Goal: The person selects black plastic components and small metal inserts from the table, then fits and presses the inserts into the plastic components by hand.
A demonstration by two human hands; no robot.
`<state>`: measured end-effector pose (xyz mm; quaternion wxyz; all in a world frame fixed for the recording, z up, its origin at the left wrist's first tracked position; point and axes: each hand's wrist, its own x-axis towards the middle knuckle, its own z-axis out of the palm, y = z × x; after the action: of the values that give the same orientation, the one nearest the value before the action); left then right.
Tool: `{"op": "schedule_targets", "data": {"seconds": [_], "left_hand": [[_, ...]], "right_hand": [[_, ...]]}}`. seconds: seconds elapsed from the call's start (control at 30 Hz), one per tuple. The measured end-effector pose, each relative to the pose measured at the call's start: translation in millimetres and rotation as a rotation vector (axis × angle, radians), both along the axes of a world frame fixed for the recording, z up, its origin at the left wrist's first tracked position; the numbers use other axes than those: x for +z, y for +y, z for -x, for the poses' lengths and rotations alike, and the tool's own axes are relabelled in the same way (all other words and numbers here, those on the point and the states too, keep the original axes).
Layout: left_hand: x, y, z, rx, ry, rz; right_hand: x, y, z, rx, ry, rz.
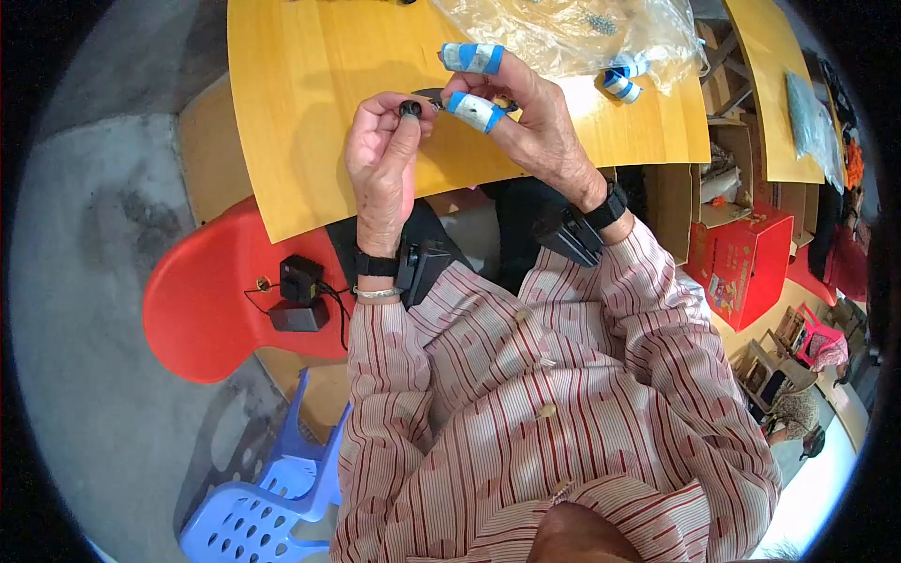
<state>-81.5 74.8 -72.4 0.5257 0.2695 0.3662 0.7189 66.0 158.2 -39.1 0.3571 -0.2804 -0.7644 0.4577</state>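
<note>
Above the near part of the yellow table [310, 113], my left hand [383, 159] is closed, its thumb and fingers pinching a small black rounded piece [410, 109]. My right hand [540, 122] is close beside it, thumb and index finger wrapped in blue-and-white tape. Its fingers are closed round a small dark piece with a shiny metal bit [437, 105] at its end, reaching toward the left fingertips. Most of that piece is hidden by the fingers, so its kind does not show. Whether the two pieces are joined, I cannot tell.
A clear plastic bag [563, 38] with small metal parts lies at the table's far side, blue-and-white tape rolls [621, 84] beside it. A red chair [197, 291] holding black devices [300, 293] stands left, a blue plastic stool [253, 525] behind it. A red box [741, 267] stands right.
</note>
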Motion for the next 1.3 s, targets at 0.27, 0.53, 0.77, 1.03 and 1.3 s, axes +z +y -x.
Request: {"op": "schedule_targets", "data": {"seconds": [0.27, 0.53, 0.77, 1.03, 1.3], "left_hand": [[-0.1, 1.5, 2.6, -0.007, -0.068, 0.006], [0.6, 2.0, -0.1, -0.003, -0.097, 0.065], [0.2, 4.0, -0.8, -0.019, -0.112, 0.075], [-1.9, 2.0, 4.2, -0.043, -0.164, 0.052], [3.3, 6.4, -1.1, -0.040, -0.189, 0.064]], "right_hand": [[11.9, 8.0, 13.0, -0.001, -0.021, -0.214], [18.1, 6.6, 18.7, 0.005, -0.063, -0.362], [15.4, 8.7, 20.4, 0.035, -0.120, -0.444], [16.9, 9.8, 13.3, 0.029, -0.129, -0.494], [15.5, 7.5, 5.8, 0.054, -0.283, -0.639]]}}
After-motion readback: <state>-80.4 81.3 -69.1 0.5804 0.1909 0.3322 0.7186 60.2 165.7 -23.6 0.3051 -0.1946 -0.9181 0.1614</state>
